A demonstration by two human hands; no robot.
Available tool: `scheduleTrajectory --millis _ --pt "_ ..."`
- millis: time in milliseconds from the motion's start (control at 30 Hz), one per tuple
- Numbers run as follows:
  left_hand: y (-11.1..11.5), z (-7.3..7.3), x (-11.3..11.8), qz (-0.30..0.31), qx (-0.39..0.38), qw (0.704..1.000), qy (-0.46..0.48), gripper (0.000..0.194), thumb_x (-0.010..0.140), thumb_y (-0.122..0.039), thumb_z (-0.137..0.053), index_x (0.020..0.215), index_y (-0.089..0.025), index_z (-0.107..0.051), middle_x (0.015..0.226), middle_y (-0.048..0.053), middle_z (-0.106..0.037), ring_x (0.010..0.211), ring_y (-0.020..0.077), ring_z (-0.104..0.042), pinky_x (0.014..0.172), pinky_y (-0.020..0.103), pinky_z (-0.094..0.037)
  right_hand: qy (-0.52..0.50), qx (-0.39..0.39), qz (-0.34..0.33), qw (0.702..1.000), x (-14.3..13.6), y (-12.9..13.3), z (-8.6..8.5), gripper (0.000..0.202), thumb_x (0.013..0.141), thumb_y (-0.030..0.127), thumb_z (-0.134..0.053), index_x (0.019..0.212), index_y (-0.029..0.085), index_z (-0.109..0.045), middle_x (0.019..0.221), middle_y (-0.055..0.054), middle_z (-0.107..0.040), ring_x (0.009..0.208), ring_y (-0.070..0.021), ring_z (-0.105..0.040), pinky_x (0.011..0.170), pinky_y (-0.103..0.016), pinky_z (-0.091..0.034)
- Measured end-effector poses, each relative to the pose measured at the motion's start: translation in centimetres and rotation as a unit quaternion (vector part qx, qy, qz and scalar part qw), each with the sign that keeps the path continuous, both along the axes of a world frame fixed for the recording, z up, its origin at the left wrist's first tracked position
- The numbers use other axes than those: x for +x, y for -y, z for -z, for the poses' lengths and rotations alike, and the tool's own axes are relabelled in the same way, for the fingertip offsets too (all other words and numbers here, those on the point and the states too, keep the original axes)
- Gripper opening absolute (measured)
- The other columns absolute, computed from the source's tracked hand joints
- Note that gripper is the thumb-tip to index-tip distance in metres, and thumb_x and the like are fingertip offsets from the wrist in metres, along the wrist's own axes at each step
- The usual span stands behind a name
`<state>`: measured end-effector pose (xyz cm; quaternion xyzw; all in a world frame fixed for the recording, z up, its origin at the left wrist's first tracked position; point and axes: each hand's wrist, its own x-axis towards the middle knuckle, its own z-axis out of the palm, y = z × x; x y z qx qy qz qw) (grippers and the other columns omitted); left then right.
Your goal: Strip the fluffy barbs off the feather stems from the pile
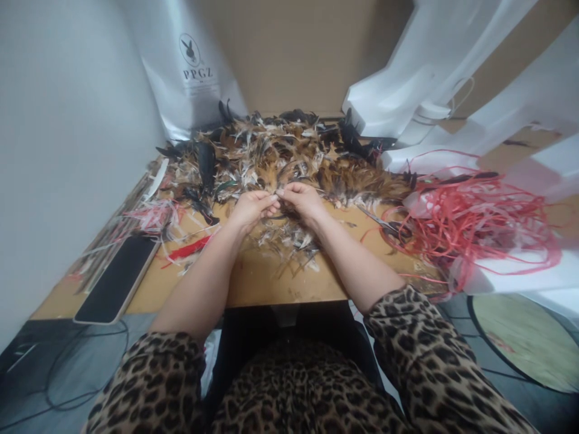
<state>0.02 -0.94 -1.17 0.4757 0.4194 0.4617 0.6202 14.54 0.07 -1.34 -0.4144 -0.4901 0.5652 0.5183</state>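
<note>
My left hand (256, 209) and my right hand (301, 201) meet at the fingertips over the wooden table (262, 286). Each is pinched closed. What lies between the fingers is too small to make out; it may be part of a feather. Behind them spreads a heap of brown, black and white feathers (271, 150). Under and in front of my hands are loose grey-white feather scraps (294, 238). Scissors (384, 224) lie to the right of my right hand, partly by the ribbon.
A tangle of red and pink ribbon (479, 223) covers the right side. At the left are a phone (115, 280), a red strip (190, 248) and thin sticks (117, 223). A printed bag (194, 90) stands behind; a round tray-like object (525, 337) is low right.
</note>
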Motion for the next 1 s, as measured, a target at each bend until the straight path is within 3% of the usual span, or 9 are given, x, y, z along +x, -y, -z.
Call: scheduleTrajectory --millis 167,267,433,600,700,800,900,1000 --pt "-0.8 0.0 -0.9 -0.071 0.025 0.995 0.060 0.019 0.062 -0.024 -0.071 0.069 -0.009 -0.064 0.061 0.003 -0.062 0.047 0.0024 -0.051 0.045 0.012 -0.040 0.182 0.121 0.027 0.976 0.9 -0.5 0.2 0.020 0.063 0.032 -0.064 0.070 0.013 -0.065 0.062 0.000 -0.061 0.055 -0.0082 -0.048 0.059 -0.022 -0.038" --pt "-1.4 0.1 -1.4 -0.111 0.029 0.989 0.091 0.019 0.063 -0.024 -0.070 0.074 -0.009 -0.065 0.060 0.001 -0.061 0.047 0.0018 -0.051 0.045 0.011 -0.040 0.320 0.194 0.012 0.927 0.9 -0.3 0.5 0.016 0.068 0.028 -0.059 0.070 0.014 -0.066 0.069 -0.002 -0.063 0.063 -0.0113 -0.053 0.064 -0.024 -0.040" --pt "-1.5 0.3 -1.5 -0.116 0.028 0.989 0.088 0.020 0.063 -0.024 -0.071 0.073 -0.009 -0.064 0.061 0.002 -0.061 0.047 0.0018 -0.051 0.045 0.011 -0.040 0.510 0.278 -0.040 0.813 0.2 0.6 0.7 0.015 0.072 0.025 -0.055 0.079 0.019 -0.067 0.082 -0.003 -0.063 0.074 -0.0150 -0.055 0.069 -0.026 -0.039" --pt "-1.4 0.3 -1.3 -0.102 0.028 0.991 0.082 0.021 0.061 -0.025 -0.072 0.070 -0.009 -0.063 0.061 0.002 -0.061 0.047 0.0020 -0.051 0.045 0.012 -0.040 0.578 0.298 -0.051 0.758 -0.6 0.8 0.8 0.020 0.076 0.024 -0.053 0.089 0.021 -0.067 0.090 -0.006 -0.060 0.082 -0.0175 -0.054 0.071 -0.028 -0.039" --pt "-1.4 0.4 -1.5 -0.098 0.031 0.991 0.087 0.021 0.061 -0.025 -0.072 0.072 -0.009 -0.063 0.061 0.002 -0.062 0.048 0.0023 -0.052 0.046 0.012 -0.040 0.547 0.297 -0.040 0.781 -0.7 0.4 0.9 0.018 0.077 0.025 -0.051 0.079 0.017 -0.067 0.085 -0.007 -0.059 0.078 -0.0163 -0.054 0.070 -0.027 -0.040" --pt "-1.4 0.3 -1.5 -0.099 0.029 0.990 0.091 0.021 0.062 -0.024 -0.071 0.074 -0.009 -0.063 0.062 0.002 -0.062 0.048 0.0027 -0.053 0.047 0.013 -0.041 0.418 0.260 -0.007 0.871 -0.1 -0.1 0.6 0.013 0.073 0.024 -0.055 0.072 0.015 -0.064 0.076 -0.004 -0.060 0.071 -0.0132 -0.053 0.067 -0.025 -0.040" --pt "-1.2 0.0 -1.4 -0.096 0.014 0.992 0.083 0.021 0.063 -0.024 -0.071 0.074 -0.009 -0.063 0.064 0.003 -0.063 0.049 0.0030 -0.054 0.047 0.012 -0.041 0.242 0.138 -0.019 0.960 0.8 -0.5 0.3 0.017 0.069 0.030 -0.060 0.071 0.014 -0.061 0.059 0.000 -0.057 0.052 -0.0083 -0.047 0.053 -0.021 -0.038" --pt "-1.0 -0.3 -1.2 -0.084 0.008 0.993 0.079 0.020 0.064 -0.024 -0.071 0.074 -0.008 -0.064 0.069 0.005 -0.065 0.052 0.0034 -0.055 0.046 0.012 -0.041 0.113 0.025 -0.054 0.992 1.5 -0.8 0.2 0.024 0.065 0.036 -0.064 0.074 0.015 -0.058 0.045 0.005 -0.050 0.038 -0.0049 -0.037 0.040 -0.018 -0.029"
